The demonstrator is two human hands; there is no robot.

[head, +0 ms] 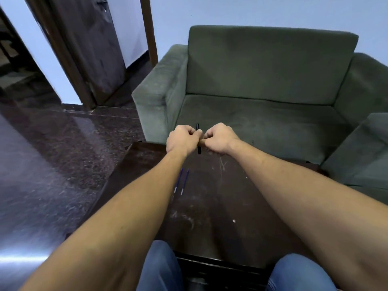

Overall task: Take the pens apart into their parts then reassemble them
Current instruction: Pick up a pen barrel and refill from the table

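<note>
Hands meet over the far edge of the dark table (210,196), arms stretched out. Left hand (182,139) and right hand (219,138) are both curled tight around one black pen (197,139), fingers touching each other at the middle of it. Pen stands roughly upright in the grip: top end pokes out above the knuckles, bottom end sticks out below, just above the tabletop. Can't tell whether it's one piece or two parts being held together, the fingers cover the middle.

Two thin blue refills (182,182) lie loose on the table, nearer than the hands and slightly left, side by side and almost parallel, pale tips pointing to the near side. The left one is partly hidden by the left forearm.

Tabletop is scratched and scuffed. Green armchair (262,80) sits just beyond the table's far edge. Knees in blue jeans (159,267) at the near edge.
</note>
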